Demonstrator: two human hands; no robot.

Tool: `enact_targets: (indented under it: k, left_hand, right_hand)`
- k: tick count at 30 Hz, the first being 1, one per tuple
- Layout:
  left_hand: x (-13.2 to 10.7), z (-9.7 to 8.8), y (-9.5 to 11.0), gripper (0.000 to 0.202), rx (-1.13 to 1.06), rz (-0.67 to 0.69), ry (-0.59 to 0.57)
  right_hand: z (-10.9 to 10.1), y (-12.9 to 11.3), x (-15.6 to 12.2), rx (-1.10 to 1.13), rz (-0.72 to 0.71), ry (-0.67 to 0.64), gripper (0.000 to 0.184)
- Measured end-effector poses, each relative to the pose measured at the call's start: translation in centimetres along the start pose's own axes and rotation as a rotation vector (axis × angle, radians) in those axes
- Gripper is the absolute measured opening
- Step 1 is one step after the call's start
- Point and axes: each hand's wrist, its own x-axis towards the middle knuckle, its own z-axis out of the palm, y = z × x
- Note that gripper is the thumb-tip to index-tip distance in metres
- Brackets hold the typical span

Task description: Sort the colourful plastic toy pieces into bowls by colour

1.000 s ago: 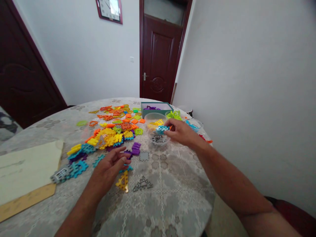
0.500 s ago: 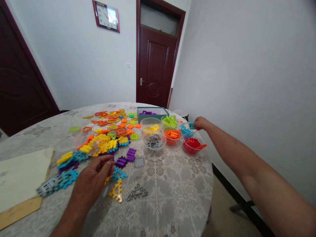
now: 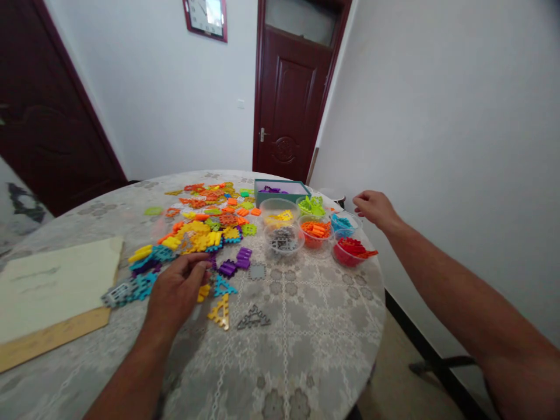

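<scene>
My left hand [image 3: 179, 286] is low over the table, its thumb and fingers curled together at a purple plastic building piece [image 3: 213, 261] beside the mixed pile. More purple pieces [image 3: 227, 268] lie just right of it. Nearer me are a blue triangle piece [image 3: 224, 286], a yellow triangle piece [image 3: 219, 312] and a grey triangle piece [image 3: 254, 317]. My right hand [image 3: 376, 207] hovers beyond the right edge of the bowl of blue pieces [image 3: 343, 223], fingers curled in, with nothing visible in them.
Clear bowls hold grey pieces [image 3: 283, 239], yellow pieces [image 3: 280, 217], orange pieces [image 3: 315, 229], green pieces [image 3: 310, 205] and red pieces [image 3: 351, 248]. Behind them stands a green-edged box [image 3: 282, 197]. A heap of mixed pieces [image 3: 199, 236] spreads left; a pale board [image 3: 56, 286] lies at far left.
The blue piece at my right fingertips has gone from them, and that hand has drawn up and away from the blue bowl. The view has tilted down and turned left; my left hand stays by the purple piece.
</scene>
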Motion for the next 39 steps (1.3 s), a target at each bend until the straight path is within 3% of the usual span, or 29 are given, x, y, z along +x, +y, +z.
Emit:
enact_targets:
  k: [4,7,10,12,14,19,24,28,34,39]
  left_hand:
    - [0.0,0.3,-0.7,0.034,-0.05,0.03,0.09]
    - [0.5,0.5,-1.7,0.034,-0.06,0.042,0.175]
    - [0.8,0.5,-2.5,0.034,-0.076,0.038,0.22]
    - [0.9,0.5,-2.7,0.033,-0.066,0.038,0.232]
    - [0.9,0.5,-2.6,0.029,-0.052,0.042,0.234]
    - [0.4,0.5,-1.8,0.025,0.003,0.079,0.214]
    - [-0.2,0.7,-1.4,0.02,0.166,0.188,0.188]
    - [-0.6,1.3,-1.6,0.02,0.285,0.353,0.126]
    - [-1.0,2.1,-1.8,0.018,0.276,0.436,0.03]
    - [-1.1,2.0,-1.3,0.024,0.195,0.335,-0.016]
  right_hand:
    - [1.3,-5.9,-6.6,0.062,-0.302,-0.139,0.022]
    - [3.1,-10.1,-12.1,0.069,-0.598,-0.448,0.021]
    - [6.5,-12.6,-16.0,0.077,-0.754,-0.718,0.019]
    - [9.5,-13.6,-17.3,0.06,-0.814,-0.806,0.021]
    - [12.4,-14.4,-17.9,0.02,-0.836,-0.796,0.025]
    - [17.8,-16.5,-18.8,-0.112,-0.748,-0.559,0.035]
    - [20.4,-17.0,-20.0,-0.292,-0.651,-0.505,0.037]
    - [21.5,-16.3,-20.3,-0.285,-0.633,-0.471,0.033]
    - [22.2,-15.0,-19.8,-0.027,-0.621,-0.428,0.027]
    - [21.8,-15.3,-20.0,0.487,-0.514,-0.462,0.024]
